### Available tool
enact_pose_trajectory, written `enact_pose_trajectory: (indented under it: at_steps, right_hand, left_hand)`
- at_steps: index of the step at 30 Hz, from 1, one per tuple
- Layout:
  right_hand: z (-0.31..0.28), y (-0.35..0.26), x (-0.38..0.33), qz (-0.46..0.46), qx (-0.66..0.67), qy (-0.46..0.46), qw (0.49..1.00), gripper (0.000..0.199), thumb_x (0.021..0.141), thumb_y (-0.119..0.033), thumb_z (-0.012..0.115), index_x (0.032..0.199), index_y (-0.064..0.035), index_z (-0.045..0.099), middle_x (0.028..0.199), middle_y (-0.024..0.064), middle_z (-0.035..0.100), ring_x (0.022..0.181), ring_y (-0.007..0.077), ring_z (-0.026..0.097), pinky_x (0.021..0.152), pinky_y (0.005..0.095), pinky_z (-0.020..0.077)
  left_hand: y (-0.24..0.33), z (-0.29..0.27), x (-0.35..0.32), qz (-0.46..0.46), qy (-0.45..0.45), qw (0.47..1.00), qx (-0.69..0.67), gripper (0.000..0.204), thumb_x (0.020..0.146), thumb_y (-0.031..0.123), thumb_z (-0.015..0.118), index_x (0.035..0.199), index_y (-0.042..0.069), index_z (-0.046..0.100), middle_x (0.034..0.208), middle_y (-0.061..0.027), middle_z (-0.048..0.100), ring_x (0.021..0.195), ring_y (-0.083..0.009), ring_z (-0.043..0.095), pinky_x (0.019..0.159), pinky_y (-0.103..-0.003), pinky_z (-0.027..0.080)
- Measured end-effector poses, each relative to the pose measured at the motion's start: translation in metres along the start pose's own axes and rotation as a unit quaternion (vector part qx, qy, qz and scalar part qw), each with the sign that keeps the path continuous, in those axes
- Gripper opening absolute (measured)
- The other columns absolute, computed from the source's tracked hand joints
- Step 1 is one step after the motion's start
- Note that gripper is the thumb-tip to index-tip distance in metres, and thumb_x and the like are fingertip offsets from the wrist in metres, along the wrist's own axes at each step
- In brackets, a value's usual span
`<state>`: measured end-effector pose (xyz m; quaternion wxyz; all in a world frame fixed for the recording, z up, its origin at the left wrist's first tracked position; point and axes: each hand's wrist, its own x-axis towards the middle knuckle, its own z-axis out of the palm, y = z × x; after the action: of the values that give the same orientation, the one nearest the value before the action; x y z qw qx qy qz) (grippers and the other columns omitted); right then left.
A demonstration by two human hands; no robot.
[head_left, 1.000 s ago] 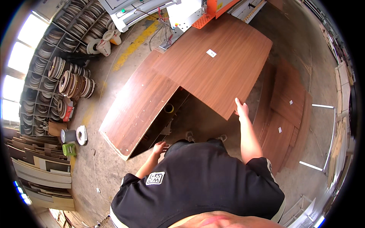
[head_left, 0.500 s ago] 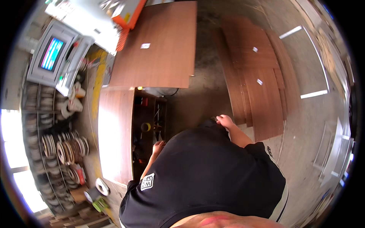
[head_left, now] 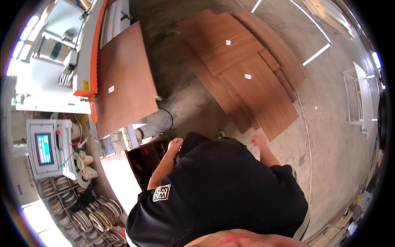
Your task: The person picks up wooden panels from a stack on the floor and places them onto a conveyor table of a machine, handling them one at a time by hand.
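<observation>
My left hand (head_left: 175, 145) is loosely curled beside the dark shelf cabinet (head_left: 146, 158), with nothing visible in it. Out to the right hangs my right hand (head_left: 259, 140), fingers partly spread and holding nothing. It is nearest the lower tip of a stack of brown wood-grain boards (head_left: 263, 99) on the floor. Two of those boards carry small white labels. At left, another brown panel (head_left: 125, 82) with a white label lies along an orange-edged machine (head_left: 94, 53). Neither hand touches a board.
A control box (head_left: 44, 148) with a lit screen stands at far left, above racks of edge-banding rolls (head_left: 105, 214). A black cable (head_left: 170, 119) loops beside the panel. White lines (head_left: 317, 54) mark the floor, and a white frame table (head_left: 360, 99) stands at far right.
My view has swung right, toward the stacked boards. My left hand has come away from the cabinet's open side; my right hand has moved outward from my body and its fingers have loosened.
</observation>
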<state>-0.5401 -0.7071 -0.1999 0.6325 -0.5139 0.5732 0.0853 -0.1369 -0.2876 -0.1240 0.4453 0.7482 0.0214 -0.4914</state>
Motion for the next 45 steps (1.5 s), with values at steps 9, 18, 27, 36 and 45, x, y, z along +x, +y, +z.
enact_pose_trajectory:
  at_steps: [9,18,27,36,45]
  right_hand:
    - [0.083,-0.053,-0.018,-0.122,-0.288,0.105,0.944,0.053,0.093,-0.053,0.051,0.083,-0.007,0.075,0.077,0.0155,0.072,0.072,0.0284,0.071,0.07,0.0408,0.0546]
    - [0.133,-0.166,-0.043,0.126,-0.065,0.136,0.98,0.049,0.092,-0.055,0.062,0.101,-0.0087,0.076,0.08,0.0076,0.074,0.072,0.0168,0.07,0.07,0.0332,0.0546]
    - [0.197,-0.236,-0.088,0.203,0.018,0.156,0.967,0.044,0.093,-0.05,0.062,0.095,-0.0079,0.074,0.08,0.0057,0.072,0.076,0.0173,0.069,0.073,0.0322,0.0533]
    - [0.235,-0.218,-0.097,0.277,0.058,0.177,0.942,0.042,0.093,-0.049,0.063,0.101,-0.0093,0.074,0.083,0.0045,0.074,0.077,0.0171,0.07,0.075,0.0316,0.0543]
    - [0.182,-0.262,-0.052,0.205,-0.043,0.106,0.972,0.043,0.092,-0.05,0.062,0.107,-0.0113,0.073,0.09,0.0074,0.074,0.084,0.0229,0.071,0.079,0.0359,0.0548]
  left_hand:
    - [0.122,0.026,0.163,-0.026,-0.162,0.974,0.155,0.025,0.096,0.027,0.059,0.105,0.006,0.067,0.089,-0.0042,0.069,0.069,-0.0119,0.062,0.058,-0.027,0.048]
    - [0.206,0.039,0.455,-0.358,-0.413,0.827,-0.134,0.016,0.093,0.026,0.046,0.089,0.014,0.056,0.076,-0.0032,0.053,0.062,-0.0189,0.052,0.044,-0.031,0.041]
    - [0.332,0.128,0.686,-0.097,-0.125,0.986,0.058,0.034,0.092,0.031,0.068,0.11,0.002,0.061,0.084,-0.0094,0.065,0.066,-0.0242,0.062,0.049,-0.036,0.051]
    - [0.392,0.162,0.678,-0.049,-0.057,0.997,0.031,0.08,0.086,0.051,0.075,0.137,-0.004,0.047,0.105,-0.0133,0.064,0.079,-0.024,0.064,0.061,-0.039,0.06]
    - [0.356,0.162,0.564,-0.077,-0.001,0.996,-0.033,0.065,0.088,0.043,0.076,0.125,-0.004,0.05,0.08,-0.0112,0.063,0.04,-0.0159,0.045,0.036,-0.032,0.048]
